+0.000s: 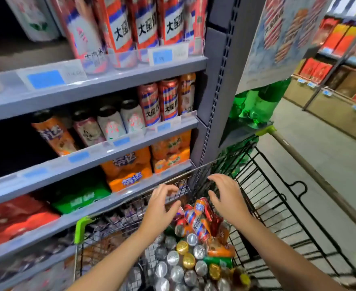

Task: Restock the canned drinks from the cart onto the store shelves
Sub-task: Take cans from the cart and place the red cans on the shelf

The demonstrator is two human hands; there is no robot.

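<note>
A wire shopping cart (263, 185) stands against the shelves and holds several drink cans (185, 257), most upright with silver or gold tops. A few orange, red and blue cans (196, 221) lie piled at its far end. My left hand (162, 204) and my right hand (225, 196) hover over that pile, fingers spread and curled, holding nothing. On the grey shelf (114, 148) to the left stand tall cans (164, 101) in a row; its left part is dark and bare.
Shelves below carry orange (128, 169), green (82, 198) and red (15, 217) multipacks. A grey upright post (219, 80) stands beside the cart. Green bottle packs (254, 108) sit beyond the cart. An aisle floor (320, 156) and another shelving unit lie to the right.
</note>
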